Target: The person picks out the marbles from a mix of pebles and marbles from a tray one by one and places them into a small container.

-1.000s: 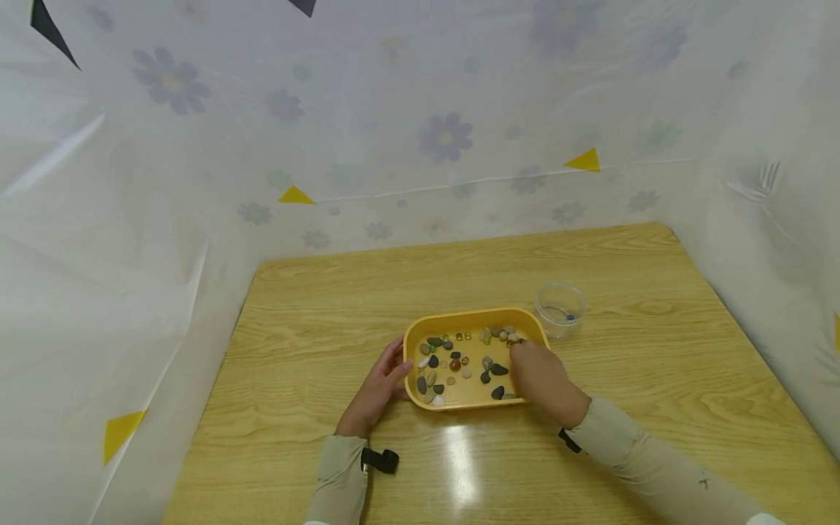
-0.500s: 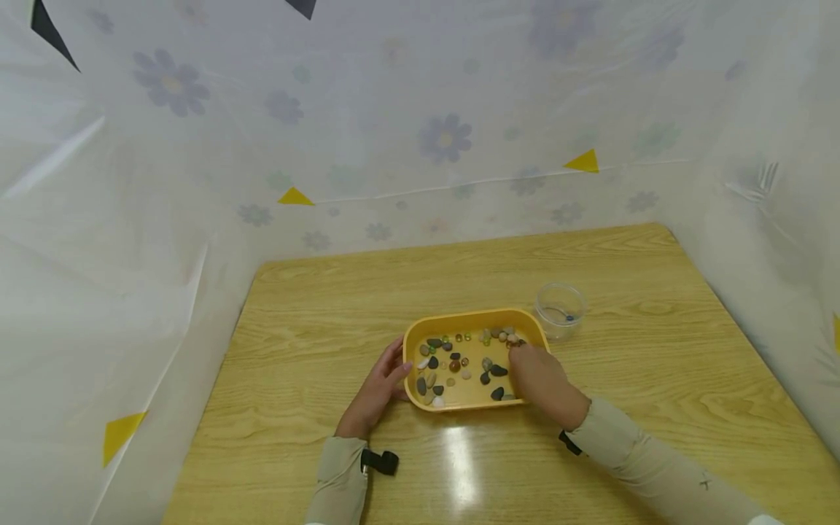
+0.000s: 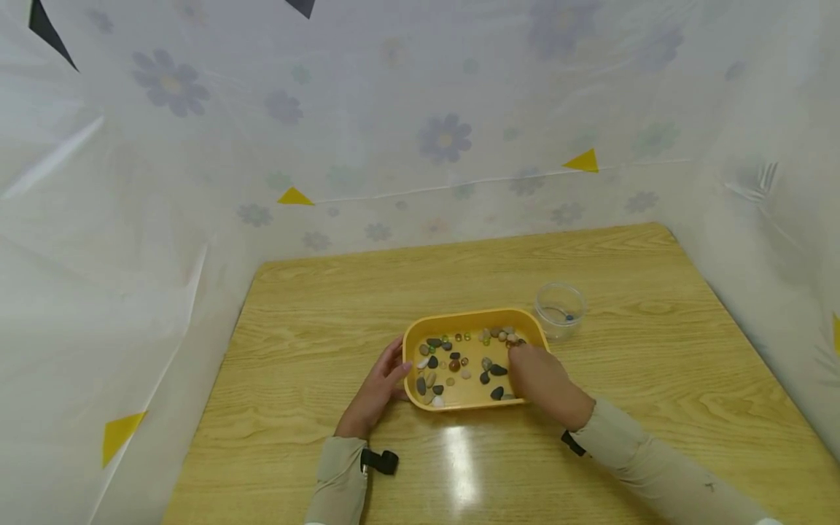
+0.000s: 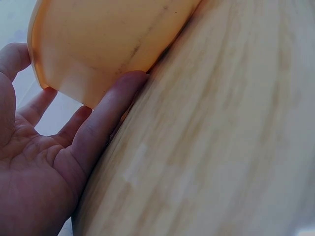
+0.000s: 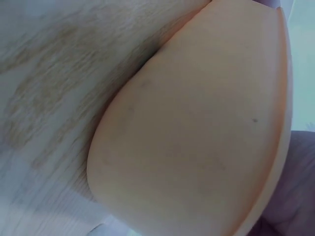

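Note:
A yellow tray (image 3: 472, 313) stands on the table, its floor scattered with dark, tan and white pebbles (image 3: 499, 370), plus small green and brown glass beads (image 3: 455, 365). My left hand (image 3: 379, 383) holds the tray's left end. Its thumb lies at the rim and its fingers (image 4: 106, 115) are against the outer wall, as the left wrist view shows. Over the tray's right end, my right hand (image 3: 541, 379) reaches down inside, beside several pebbles. Its fingertips are hidden, and whether they pinch anything cannot be seen. The right wrist view mostly shows the tray's outer wall (image 5: 187, 123).
A clear round dish (image 3: 560, 310) with a small blue piece (image 3: 569, 318) in it stands just behind the tray's right corner. The wood-grain table (image 3: 328, 306) is bounded at the back and sides by flower-patterned sheeting (image 3: 367, 131) with yellow triangles on it.
Almost nothing differs. My right forearm has shifted very slightly to the right, while the right hand stays in the tray's right end. The left hand and tray keep their places.

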Demonstrator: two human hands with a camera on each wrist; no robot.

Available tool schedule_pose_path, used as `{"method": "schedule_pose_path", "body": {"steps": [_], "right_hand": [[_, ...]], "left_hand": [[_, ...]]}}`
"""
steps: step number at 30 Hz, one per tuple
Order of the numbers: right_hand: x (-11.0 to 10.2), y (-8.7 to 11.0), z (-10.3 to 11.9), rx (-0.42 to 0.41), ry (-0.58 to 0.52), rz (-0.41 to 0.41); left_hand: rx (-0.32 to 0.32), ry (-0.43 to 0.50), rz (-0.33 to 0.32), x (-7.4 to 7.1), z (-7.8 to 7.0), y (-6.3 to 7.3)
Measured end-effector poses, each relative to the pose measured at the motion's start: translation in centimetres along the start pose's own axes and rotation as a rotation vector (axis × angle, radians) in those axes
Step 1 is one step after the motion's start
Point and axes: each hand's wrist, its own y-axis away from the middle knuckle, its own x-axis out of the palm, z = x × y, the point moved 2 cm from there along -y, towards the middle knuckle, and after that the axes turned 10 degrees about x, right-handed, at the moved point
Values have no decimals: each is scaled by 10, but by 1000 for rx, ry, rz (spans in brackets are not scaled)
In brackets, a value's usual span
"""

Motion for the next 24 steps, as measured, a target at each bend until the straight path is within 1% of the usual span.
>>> {"method": "schedule_pose_path", "body": {"steps": [5,7,10,12,14,20,24], "right_hand": [[-8,-2,-4,-27,-111,-35],[-14,-3,-7,-32,-136,-45],[-25,-5,-13,-15,-180,-32],[-35,-5,-19,-5,-202,-25],[-45,-6,-24,0,-219,-37],[-70,-8,-46,27,-251,-116],[-80,-9,-58,47,-267,-153]], "left_hand": [[5,8,-18,-5,14,-3],[11,9,-30,-7,20,-5],[24,0,-40,-8,24,-6],[35,-7,-41,-8,25,-6],[44,-15,-38,-8,25,-5],[47,-5,-32,-7,25,-4],[38,15,-18,-6,19,-4]]}}
